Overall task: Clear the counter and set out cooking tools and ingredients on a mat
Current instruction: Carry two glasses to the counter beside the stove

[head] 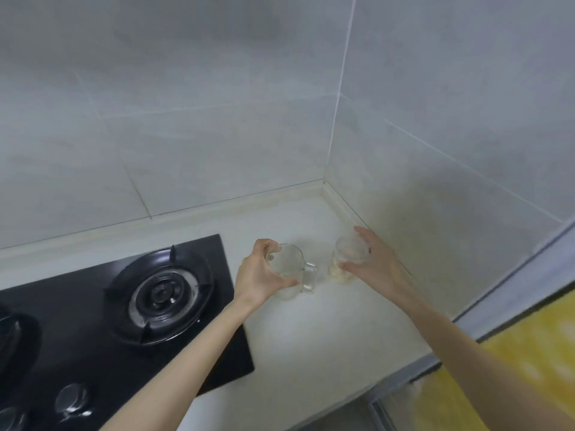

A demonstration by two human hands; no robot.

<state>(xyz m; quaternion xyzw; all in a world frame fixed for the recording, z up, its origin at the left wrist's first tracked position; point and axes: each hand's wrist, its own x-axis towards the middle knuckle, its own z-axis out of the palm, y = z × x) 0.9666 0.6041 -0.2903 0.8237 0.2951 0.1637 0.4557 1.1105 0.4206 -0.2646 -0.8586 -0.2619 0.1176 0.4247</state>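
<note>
1. Pale grey tiled walls [186, 119] meet in a corner behind the work area.
2. A light desk [311, 343] runs along the walls into that corner.
3. A black gas stove [77, 346] is set into the desk on the left, with a round burner [161, 293] towards its far right and knobs [73, 396] near the front edge.
4. A yellow surface [513, 368] shows below the desk's right edge, too blurred to identify.
5. The left hand [258, 275] reaches in from the lower left; its fingers [270, 245] are curled over the far rim and the thumb around the near side, clamped on a glass mug.
6. The right hand [376, 262] comes in from the lower right, fingers and thumb wrapped round a jar.
7. The glass mug [287, 269] stands upright just right of the stove, long axis vertical, mouth up, its handle [308, 279] pointing right at the jar.
8. The jar [347, 259] stands upright near the wall corner, just beside the mug, with pale contents in its lower part.
9. Whether either vessel touches the desk, I cannot tell.
</note>
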